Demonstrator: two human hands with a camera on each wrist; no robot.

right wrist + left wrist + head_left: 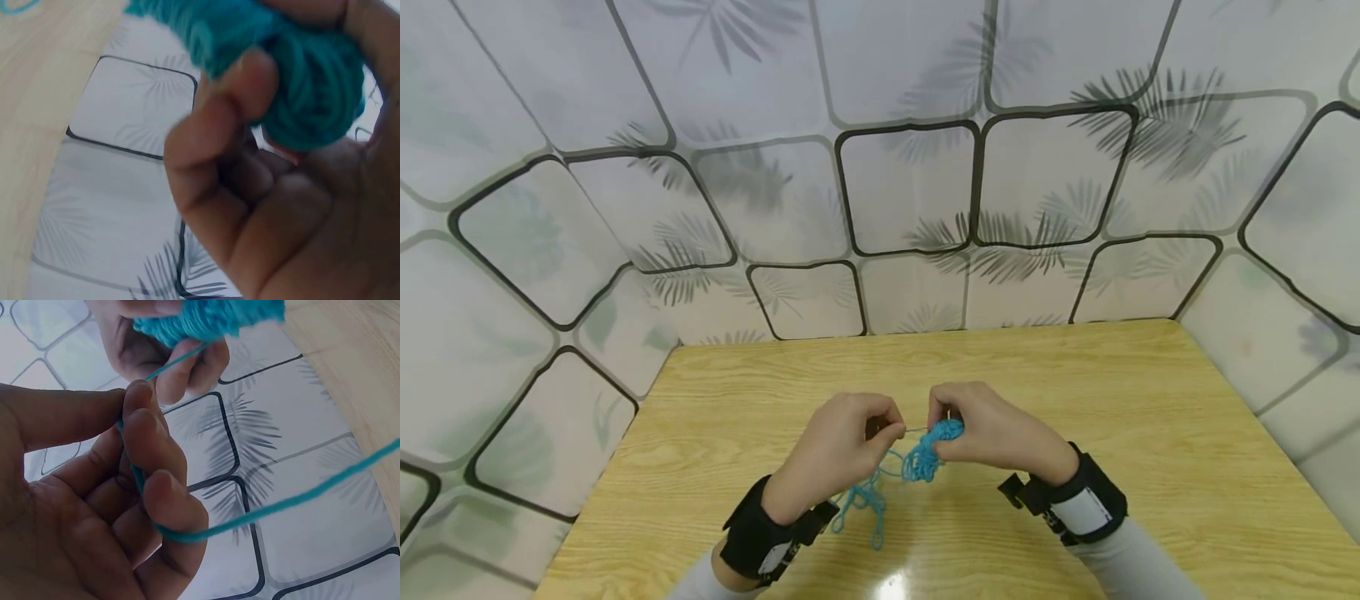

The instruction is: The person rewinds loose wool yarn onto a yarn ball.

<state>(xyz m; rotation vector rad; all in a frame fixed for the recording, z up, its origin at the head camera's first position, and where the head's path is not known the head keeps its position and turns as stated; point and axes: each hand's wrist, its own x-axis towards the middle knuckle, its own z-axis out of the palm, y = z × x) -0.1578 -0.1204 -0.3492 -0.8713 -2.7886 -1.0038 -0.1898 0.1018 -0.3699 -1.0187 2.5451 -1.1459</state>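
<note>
Both hands are raised over the wooden table, close together. My right hand (pixel 992 425) grips a bundle of turquoise yarn (pixel 927 454), its fingers and thumb curled round it; the right wrist view shows the rounded end of the wound yarn (pixel 315 90). Between thumb and index fingertip, my left hand (pixel 850 437) pinches a single strand (pixel 178 362) that runs taut to the bundle. From that pinch the strand passes down across the left fingers and leads off to the right in the left wrist view. Loose loops of yarn (pixel 867 497) hang below the left hand.
The wood-grain table (pixel 760 375) reaches back to a wall (pixel 917 192) covered in a pattern of rounded outlines and leaves. Black straps with small cameras sit on the left wrist (pixel 767 533) and the right wrist (pixel 1078 500).
</note>
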